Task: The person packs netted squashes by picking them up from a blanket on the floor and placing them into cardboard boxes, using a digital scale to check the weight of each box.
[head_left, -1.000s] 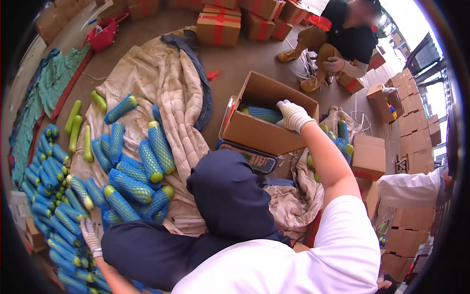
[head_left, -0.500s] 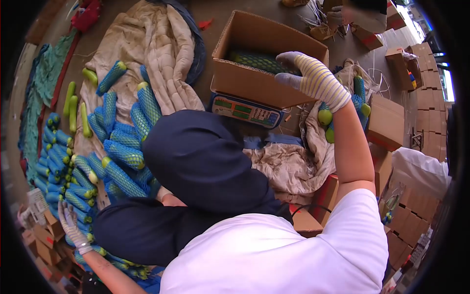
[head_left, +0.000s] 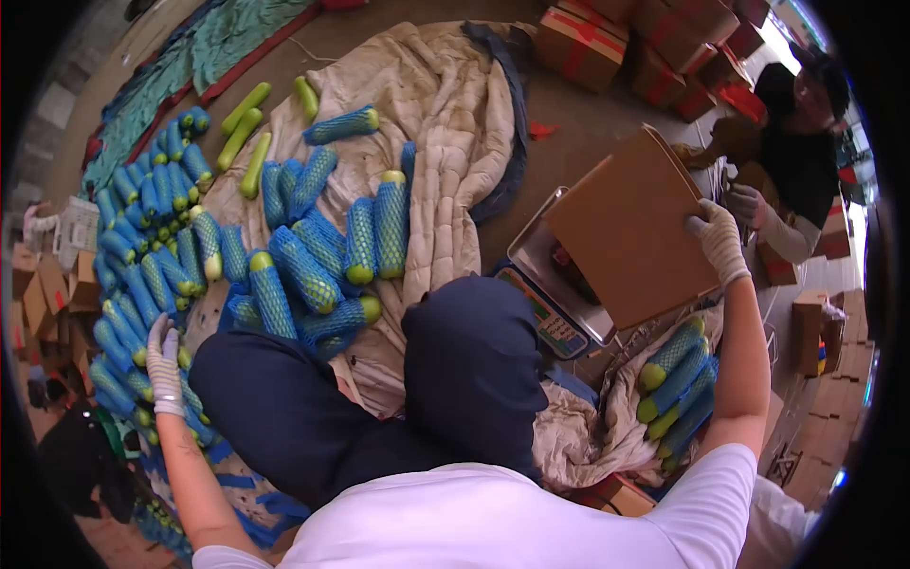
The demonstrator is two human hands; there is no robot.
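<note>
My right hand (head_left: 722,245), in a striped work glove, grips the upper right edge of a cardboard box (head_left: 630,237). The box is tilted over a digital scale (head_left: 588,322), one broad side facing me and its contents hidden. At the left, my gloved left hand (head_left: 163,365) is open, fingers stretched out beside a heap of long green gourds (head_left: 142,284) in blue foam nets. More netted gourds (head_left: 308,270) lie in front of my left knee. Several others (head_left: 675,384) rest below the box, near my right forearm.
A beige quilted blanket (head_left: 441,142) spreads under the gourds, with bare gourds (head_left: 242,133) at its far edge. A co-worker (head_left: 801,152) crouches at the right, one gloved hand close behind the box. Taped cartons (head_left: 578,47) stand at the back; stacked cartons (head_left: 834,370) line the right.
My view has swung left. The box has gone from standing open on the scale to tilted, and my right hand from above its opening to its edge. A co-worker now shows more fully.
</note>
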